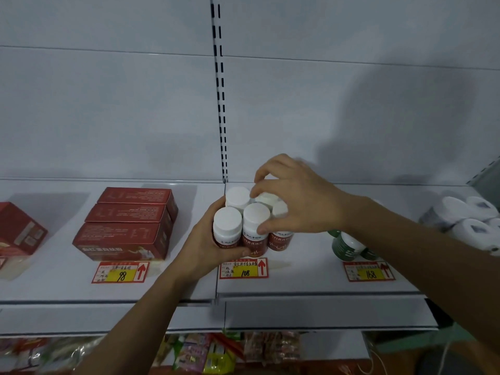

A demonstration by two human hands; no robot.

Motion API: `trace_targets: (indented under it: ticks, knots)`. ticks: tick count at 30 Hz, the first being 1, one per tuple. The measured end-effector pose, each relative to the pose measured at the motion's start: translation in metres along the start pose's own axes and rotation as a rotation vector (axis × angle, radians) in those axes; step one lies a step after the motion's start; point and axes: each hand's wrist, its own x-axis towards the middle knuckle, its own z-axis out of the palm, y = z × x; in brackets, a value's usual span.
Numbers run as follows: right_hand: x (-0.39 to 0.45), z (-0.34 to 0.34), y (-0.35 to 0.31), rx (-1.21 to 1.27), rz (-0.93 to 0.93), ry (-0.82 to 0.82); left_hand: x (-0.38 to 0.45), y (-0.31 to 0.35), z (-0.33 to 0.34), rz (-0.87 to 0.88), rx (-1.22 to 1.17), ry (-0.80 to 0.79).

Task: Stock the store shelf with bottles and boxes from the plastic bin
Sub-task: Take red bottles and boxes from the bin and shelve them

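Now I am looking down at a white store shelf (311,280), working across it from its left end. Poking in at the left edge is a red carton (20,228), tilted. Beside it three red boxes (130,221) are lying flat in a row running from the front edge toward the back panel, and a price tag reading 98 (120,272) is sitting in front of them.

Near the middle of the shelf, close to the front edge, a cluster of white-capped bottles (255,226) with red labels is standing upright, the bottles touching one another. My left hand (208,244) is wrapping its fingers around the cluster's front left bottle, gripping it from the left and below. My right hand (295,201) is coming over the top from the right, its thumb and fingertips curling onto the caps of the rear and right bottles. A tag reading 108 (243,269) is lying just in front of the cluster.

Further right, a green-labelled bottle (347,247) is partly hiding under my right forearm, with a tag reading 168 (369,272) before it. At the right end, white-lidded jars (468,220) are crowding together.
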Motion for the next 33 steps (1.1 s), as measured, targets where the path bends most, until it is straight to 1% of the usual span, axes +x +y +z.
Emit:
trace_targets:
  ticks: [4,10,19,23,24,25,27,29,33]
  knots:
    - [0.004,0.004,-0.007,-0.088,0.003,-0.045,-0.007,-0.003,-0.004,-0.016,-0.023,-0.002]
    - [0.003,0.01,-0.007,0.008,0.042,-0.051,-0.018,-0.008,-0.009,-0.076,-0.075,-0.023]
    - [-0.003,0.008,-0.004,0.025,0.092,-0.019,-0.02,-0.006,-0.008,-0.101,-0.095,-0.024]
    - [-0.014,-0.003,0.011,0.31,0.189,0.165,-0.025,-0.007,-0.009,-0.121,-0.118,-0.027]
    - [-0.018,-0.004,0.015,0.37,0.227,0.185,-0.026,-0.007,-0.009,-0.127,-0.115,-0.025]
    - [-0.022,-0.004,0.019,0.425,0.269,0.176,-0.026,-0.007,-0.01,-0.129,-0.111,-0.025]
    - [-0.028,0.003,0.022,0.555,0.349,0.099,-0.024,-0.006,-0.01,-0.137,-0.103,-0.031]
    - [-0.034,0.018,0.02,0.73,0.406,0.051,-0.021,-0.004,-0.009,-0.137,-0.093,-0.022]
    - [-0.044,0.053,0.012,0.997,0.446,0.089,-0.012,0.002,-0.006,-0.075,-0.04,-0.02]
